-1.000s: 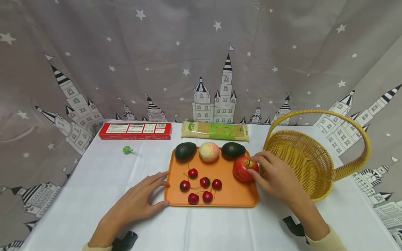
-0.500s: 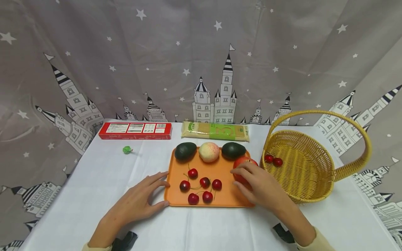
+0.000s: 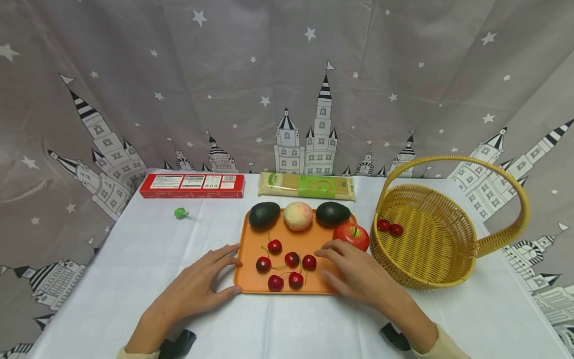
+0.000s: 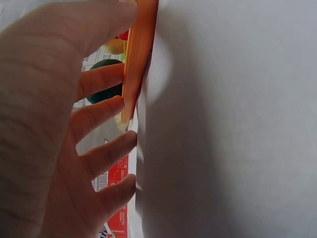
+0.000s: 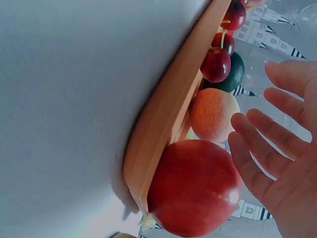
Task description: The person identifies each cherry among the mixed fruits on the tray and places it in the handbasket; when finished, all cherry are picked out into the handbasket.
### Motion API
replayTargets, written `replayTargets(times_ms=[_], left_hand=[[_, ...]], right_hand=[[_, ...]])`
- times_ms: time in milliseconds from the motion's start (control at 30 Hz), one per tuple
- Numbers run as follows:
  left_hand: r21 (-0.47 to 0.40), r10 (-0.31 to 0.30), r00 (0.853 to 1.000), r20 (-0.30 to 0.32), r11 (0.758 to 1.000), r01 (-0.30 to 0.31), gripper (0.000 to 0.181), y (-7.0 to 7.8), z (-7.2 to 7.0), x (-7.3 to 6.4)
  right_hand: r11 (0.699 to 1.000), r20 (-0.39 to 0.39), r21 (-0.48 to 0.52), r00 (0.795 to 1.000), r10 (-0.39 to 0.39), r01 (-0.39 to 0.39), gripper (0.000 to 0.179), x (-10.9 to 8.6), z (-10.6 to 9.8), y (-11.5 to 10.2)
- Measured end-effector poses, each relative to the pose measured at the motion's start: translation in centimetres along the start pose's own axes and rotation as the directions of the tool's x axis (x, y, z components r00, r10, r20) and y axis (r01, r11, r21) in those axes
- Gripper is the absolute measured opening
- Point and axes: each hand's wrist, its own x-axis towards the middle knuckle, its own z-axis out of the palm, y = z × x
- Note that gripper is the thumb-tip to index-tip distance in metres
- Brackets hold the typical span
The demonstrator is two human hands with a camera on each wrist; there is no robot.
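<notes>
An orange tray [image 3: 323,276] holds several red cherries [image 3: 292,259], two dark green avocados [image 3: 264,215], a pale pink peach [image 3: 298,216] and a red apple [image 3: 352,235]. My left hand [image 3: 197,284] touches the tray's left edge with fingertips and thumb, fingers spread. Over the tray's right part hovers my right hand [image 3: 358,274], its fingers loosely extended and holding nothing. Its fingertips are close to the rightmost cherry. In the right wrist view, the hand [image 5: 282,148] stands apart from the tray, with the apple [image 5: 195,188] beside it.
A yellow wicker basket [image 3: 468,269] with a tall handle stands at the right, two cherries [image 3: 390,228] inside. Behind the tray lie a red box [image 3: 193,186] and a packet of noodle-like sticks [image 3: 307,186]. A small green item [image 3: 181,213] lies at left.
My right hand has moved left from beside the apple and basket toward the cherries, uncovering the two cherries in the basket. My left hand has stayed at the tray's edge.
</notes>
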Motion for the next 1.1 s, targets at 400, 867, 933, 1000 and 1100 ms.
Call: replayTargets(times_ms=[400,867,933,1000,1100], left_hand=[[0.004,-0.006,1.0,0.002,1.0,0.006,0.049,0.1,-0.2,0.0],[-0.013,0.004,1.0,-0.005,1.0,-0.004,0.049,0.0,-0.1,-0.1],[-0.015,0.002,1.0,-0.002,1.0,-0.002,0.048,0.0,-0.1,-0.1],[-0.017,0.001,1.0,0.0,1.0,-0.001,0.048,0.0,-0.1,0.0],[-0.017,-0.002,1.0,0.001,1.0,0.002,0.048,0.0,-0.2,-0.1]], right_hand=[[0.998,0.108,0.037,0.993,0.055,-0.059,0.043,0.3,1.1,-0.5],[0.997,0.16,0.043,0.986,0.051,-0.059,0.032,1.6,2.0,-0.6],[0.998,0.167,0.048,0.985,0.043,-0.051,0.031,1.7,2.1,-0.7],[0.998,0.173,0.051,0.984,0.03,-0.04,0.029,1.7,2.1,-0.7],[0.998,0.177,0.052,0.984,0.011,-0.02,0.028,1.7,2.3,-0.7]])
